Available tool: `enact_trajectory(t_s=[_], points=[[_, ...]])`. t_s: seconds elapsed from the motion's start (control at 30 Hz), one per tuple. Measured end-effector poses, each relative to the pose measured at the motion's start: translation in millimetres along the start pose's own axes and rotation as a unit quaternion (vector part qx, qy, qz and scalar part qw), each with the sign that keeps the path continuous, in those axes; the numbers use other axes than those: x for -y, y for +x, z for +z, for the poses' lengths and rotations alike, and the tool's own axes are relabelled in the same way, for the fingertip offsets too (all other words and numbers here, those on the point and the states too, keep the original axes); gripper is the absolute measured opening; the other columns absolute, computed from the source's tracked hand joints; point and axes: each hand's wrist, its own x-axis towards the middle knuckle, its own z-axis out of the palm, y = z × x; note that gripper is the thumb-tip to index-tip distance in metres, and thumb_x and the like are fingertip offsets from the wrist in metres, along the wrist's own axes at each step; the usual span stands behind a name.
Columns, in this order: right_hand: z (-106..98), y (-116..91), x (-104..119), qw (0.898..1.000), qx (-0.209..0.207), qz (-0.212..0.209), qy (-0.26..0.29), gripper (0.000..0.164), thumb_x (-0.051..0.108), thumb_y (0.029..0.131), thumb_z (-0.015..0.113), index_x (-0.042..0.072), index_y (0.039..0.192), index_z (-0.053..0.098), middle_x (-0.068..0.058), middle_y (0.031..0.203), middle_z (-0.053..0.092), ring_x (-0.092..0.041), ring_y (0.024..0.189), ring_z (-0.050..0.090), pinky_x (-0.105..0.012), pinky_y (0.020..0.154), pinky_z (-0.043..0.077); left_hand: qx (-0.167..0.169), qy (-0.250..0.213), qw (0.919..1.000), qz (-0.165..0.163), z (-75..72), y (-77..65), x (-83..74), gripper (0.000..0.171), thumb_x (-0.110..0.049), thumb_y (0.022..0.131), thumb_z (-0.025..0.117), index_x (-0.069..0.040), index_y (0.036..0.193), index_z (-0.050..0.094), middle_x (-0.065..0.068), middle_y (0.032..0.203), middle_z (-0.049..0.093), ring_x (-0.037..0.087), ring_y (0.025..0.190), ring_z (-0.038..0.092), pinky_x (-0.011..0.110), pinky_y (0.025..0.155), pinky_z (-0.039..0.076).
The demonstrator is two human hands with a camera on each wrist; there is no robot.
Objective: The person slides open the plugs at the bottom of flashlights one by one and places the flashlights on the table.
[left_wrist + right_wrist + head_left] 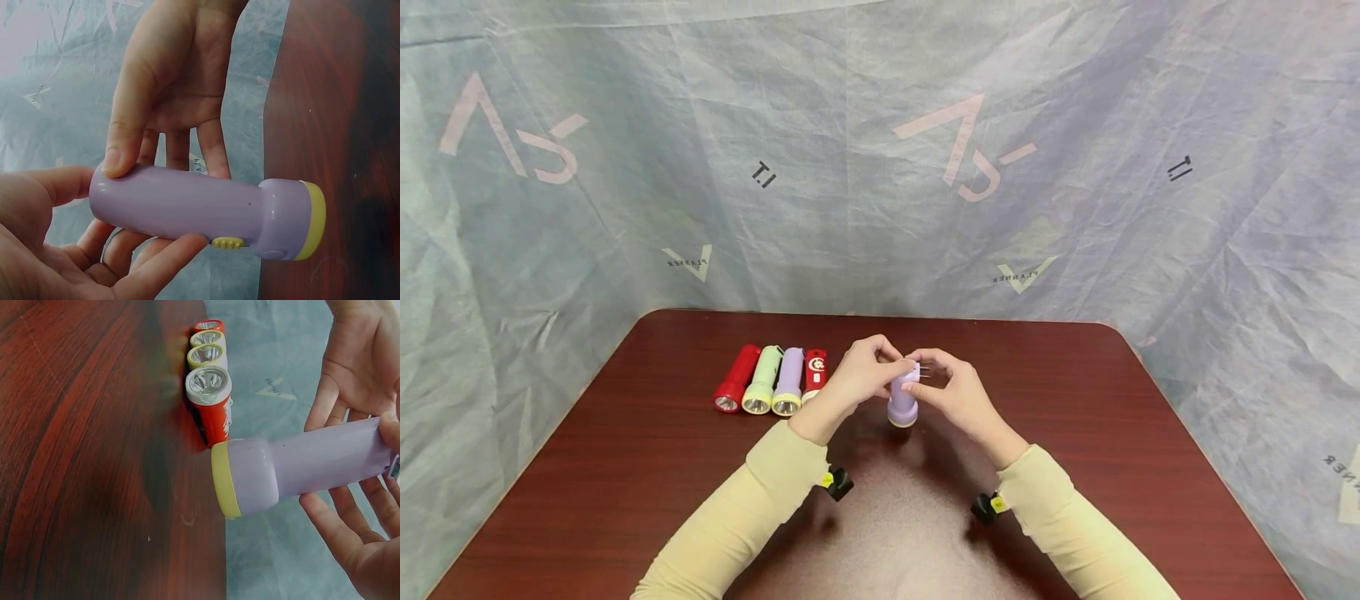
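A lilac flashlight (903, 404) with a yellow rim is held over the table, its lamp end down in the head view. My left hand (867, 368) holds it near the tail end, fingers along the body. From the other side, my right hand (953, 386) grips the same end; its thumb (117, 156) presses on the tail in the left wrist view. Metal prongs (924, 372) stick out sideways at the tail. A yellow slide switch (228, 242) shows on the body. The lamp's face is hidden.
Left of my hands stands a row of flashlights: red (737, 379), pale green (763, 379), lilac (789, 379), and red with a white pattern (816, 367). They lie on the dark red wooden table (625, 500). A grey printed cloth (850, 167) hangs behind and beside it.
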Motion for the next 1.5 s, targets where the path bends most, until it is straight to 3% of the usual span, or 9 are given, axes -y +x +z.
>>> enact_trajectory(t_s=[0.3,0.57,0.7,0.9,1.0,1.17,1.27,1.5], points=[[0.0,-0.8,0.2,1.000,0.001,0.000,-0.015,0.033,0.007,0.082,0.073,0.002,0.112,0.062,-0.014,0.108,0.066,-0.028,0.100,0.063,-0.040,0.087,0.053,-0.011,0.008,0.9999,0.006,3.8,1.8,2.9,0.029,-0.025,0.081,0.076,-0.004,0.090,0.058,0.011,0.080,0.061,0.020,0.067,0.063,0.036,0.058,0.059],[-1.4,-1.4,-0.9,1.000,-0.003,-0.004,-0.021,0.035,0.007,0.082,0.073,0.000,0.114,0.062,-0.014,0.110,0.066,-0.027,0.105,0.061,-0.048,0.090,0.050,-0.011,0.008,0.9998,0.012,5.0,2.7,3.9,0.030,-0.026,0.081,0.076,-0.004,0.090,0.058,0.011,0.080,0.062,0.019,0.067,0.064,0.035,0.057,0.058],[-3.3,-0.8,-0.1,1.000,-0.004,-0.004,-0.018,0.036,0.006,0.082,0.072,-0.001,0.116,0.061,-0.015,0.112,0.065,-0.029,0.106,0.060,-0.052,0.092,0.048,-0.012,0.003,0.9997,0.020,4.2,3.3,3.2,0.030,-0.027,0.081,0.076,-0.004,0.090,0.059,0.011,0.082,0.061,0.019,0.068,0.063,0.041,0.061,0.059],[-7.3,1.2,4.4,1.000,-0.010,0.011,-0.019,0.036,0.006,0.082,0.072,0.000,0.116,0.062,-0.017,0.112,0.065,-0.031,0.104,0.060,-0.051,0.092,0.048,-0.010,-0.020,0.9993,0.032,3.1,4.7,2.3,0.031,-0.031,0.082,0.074,-0.005,0.092,0.062,0.010,0.087,0.063,0.017,0.075,0.063,0.044,0.068,0.058],[-9.5,1.9,4.6,0.999,-0.014,0.024,-0.025,0.035,0.006,0.082,0.072,0.000,0.116,0.062,-0.016,0.111,0.066,-0.030,0.100,0.061,-0.043,0.089,0.050,-0.002,-0.029,0.9991,0.030,2.5,4.4,1.8,0.029,-0.032,0.083,0.072,-0.006,0.095,0.063,0.010,0.090,0.064,0.016,0.077,0.064,0.042,0.070,0.059],[-12.0,8.1,-21.5,0.998,-0.010,0.041,0.046,0.036,0.009,0.083,0.072,0.004,0.117,0.061,-0.014,0.111,0.064,-0.023,0.096,0.063,-0.033,0.081,0.056,0.007,-0.023,0.9989,0.039,0.3,4.1,4.1,0.027,-0.031,0.086,0.070,-0.010,0.101,0.067,0.007,0.098,0.066,0.017,0.087,0.064,0.042,0.077,0.057],[-13.2,10.5,-32.1,0.994,-0.003,0.050,0.095,0.037,0.009,0.084,0.071,0.003,0.119,0.060,-0.015,0.112,0.063,-0.022,0.097,0.064,-0.039,0.080,0.057,0.010,-0.012,0.9984,0.054,-0.4,3.5,6.8,0.029,-0.034,0.084,0.071,-0.013,0.104,0.067,0.004,0.103,0.067,0.017,0.096,0.062,0.040,0.083,0.055],[-18.5,11.6,-30.8,0.991,0.000,0.060,0.117,0.038,0.013,0.086,0.070,0.003,0.120,0.058,-0.012,0.113,0.062,-0.017,0.097,0.064,-0.050,0.081,0.054,0.012,-0.028,0.9944,0.101,1.9,-0.1,13.5,0.034,-0.027,0.081,0.076,-0.014,0.111,0.065,0.002,0.108,0.068,0.017,0.101,0.063,0.036,0.087,0.053]])
